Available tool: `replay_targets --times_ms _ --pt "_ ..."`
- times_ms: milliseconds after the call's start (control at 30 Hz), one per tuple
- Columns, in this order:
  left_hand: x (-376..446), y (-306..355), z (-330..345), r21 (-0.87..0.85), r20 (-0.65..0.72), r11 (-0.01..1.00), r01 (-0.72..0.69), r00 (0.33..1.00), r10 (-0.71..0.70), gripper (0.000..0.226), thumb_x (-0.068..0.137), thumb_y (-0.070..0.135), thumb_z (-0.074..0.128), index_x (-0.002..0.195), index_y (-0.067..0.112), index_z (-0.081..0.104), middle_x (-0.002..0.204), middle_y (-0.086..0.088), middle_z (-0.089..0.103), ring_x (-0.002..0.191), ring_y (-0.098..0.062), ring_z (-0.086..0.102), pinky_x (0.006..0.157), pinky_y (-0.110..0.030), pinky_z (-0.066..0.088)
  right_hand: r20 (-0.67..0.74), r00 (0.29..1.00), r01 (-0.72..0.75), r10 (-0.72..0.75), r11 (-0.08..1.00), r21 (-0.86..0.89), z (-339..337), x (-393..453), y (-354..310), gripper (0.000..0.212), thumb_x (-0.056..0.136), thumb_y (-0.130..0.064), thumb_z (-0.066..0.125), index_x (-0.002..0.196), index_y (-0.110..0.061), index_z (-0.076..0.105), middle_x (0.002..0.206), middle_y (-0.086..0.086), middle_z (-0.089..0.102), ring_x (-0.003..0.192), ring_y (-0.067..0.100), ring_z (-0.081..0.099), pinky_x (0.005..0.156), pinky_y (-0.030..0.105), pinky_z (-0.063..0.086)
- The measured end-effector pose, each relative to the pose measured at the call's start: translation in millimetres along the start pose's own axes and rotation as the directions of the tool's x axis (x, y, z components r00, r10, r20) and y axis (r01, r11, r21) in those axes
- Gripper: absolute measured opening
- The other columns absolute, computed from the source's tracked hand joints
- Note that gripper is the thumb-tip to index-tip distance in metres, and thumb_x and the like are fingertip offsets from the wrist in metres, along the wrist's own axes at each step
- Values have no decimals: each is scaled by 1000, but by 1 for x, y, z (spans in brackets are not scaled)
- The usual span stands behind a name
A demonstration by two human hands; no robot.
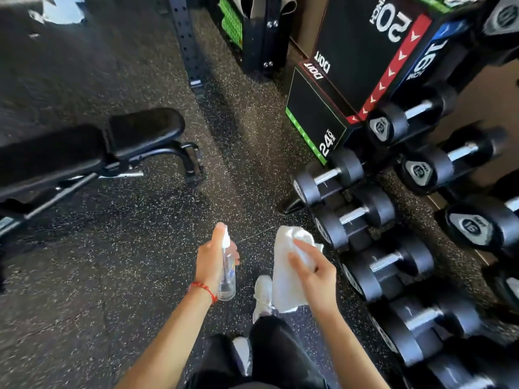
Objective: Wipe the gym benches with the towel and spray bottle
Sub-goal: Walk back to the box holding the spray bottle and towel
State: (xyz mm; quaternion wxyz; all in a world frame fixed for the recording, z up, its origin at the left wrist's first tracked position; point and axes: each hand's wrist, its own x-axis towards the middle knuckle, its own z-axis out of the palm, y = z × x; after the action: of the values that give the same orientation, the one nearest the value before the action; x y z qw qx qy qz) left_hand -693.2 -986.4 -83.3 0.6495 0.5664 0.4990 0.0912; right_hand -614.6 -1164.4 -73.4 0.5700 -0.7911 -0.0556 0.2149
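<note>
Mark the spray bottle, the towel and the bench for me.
spray bottle (228, 279): head view, clear lower body.
towel (283, 279): head view, hanging white cloth.
bench (146, 130): head view, black seat pad.

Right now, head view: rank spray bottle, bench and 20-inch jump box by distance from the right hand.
From the right hand, holding the towel:
1. Spray bottle, just to its left, in the left hand.
2. Bench, far left across the floor.
3. 20-inch jump box, top of view, beyond the dumbbells.
</note>
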Motion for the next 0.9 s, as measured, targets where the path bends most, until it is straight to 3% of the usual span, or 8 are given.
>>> replay_targets --times_ms 67,233,400,533,733,800,900 --pt "28 14 10 -19 -6 1000 8 1000 -8 62 85 60 40 55 9 58 44 0 60 38 -12 55 49 -23 41 8 1000 14 -14 1000 -4 4 35 -6 23 81 -32 70 103 -37 67 92 -19 68 83 -9 60 64 8 47" --pt "98 64 42 -29 -81 999 16 997 -18 61 86 59 42 56 10 61 47 -2 63 38 -13 57 53 -26 44 56 998 31 -32 999 5 13 131 -35 24 82 -32 69 106 -34 67 94 -20 68 84 -13 58 67 13 47" --pt "154 119 65 -66 -66 998 14 998 -18 60 68 69 45 45 16 61 49 -6 63 42 -16 59 54 -27 44 86 996 34 -35 999 12 18 214 -72 25 80 -30 72 105 -32 68 90 -16 68 81 2 61 71 29 52" --pt "201 154 76 -118 -66 993 -10 998 2 59 68 66 47 39 16 57 45 -5 59 43 -18 57 59 -28 45 96 995 29 -30 1000 5 32 267 -94 25 82 -26 71 105 -31 67 94 -18 66 85 -1 59 68 17 49" --pt "294 201 79 -130 -79 990 -47 996 37 62 86 56 48 38 18 58 41 0 56 39 -13 56 44 -15 43 98 995 -10 6 999 31 75 351 -124 22 81 -20 71 98 -34 67 92 -18 65 79 -1 59 68 23 50" --pt "336 221 78 -129 -42 991 -44 998 39 63 88 54 47 36 19 58 42 -1 56 40 -13 57 56 -22 48 76 997 -7 5 999 36 95 386 -137 22 80 -21 72 97 -35 67 89 -21 65 72 -6 58 63 19 48" --pt "390 257 74 -129 -7 991 -41 999 41 60 76 65 50 39 18 56 44 -4 58 46 -22 57 69 -40 49 39 999 -14 12 999 39 123 432 -162 28 75 -33 74 102 -30 68 85 -17 65 71 -1 57 63 24 48"
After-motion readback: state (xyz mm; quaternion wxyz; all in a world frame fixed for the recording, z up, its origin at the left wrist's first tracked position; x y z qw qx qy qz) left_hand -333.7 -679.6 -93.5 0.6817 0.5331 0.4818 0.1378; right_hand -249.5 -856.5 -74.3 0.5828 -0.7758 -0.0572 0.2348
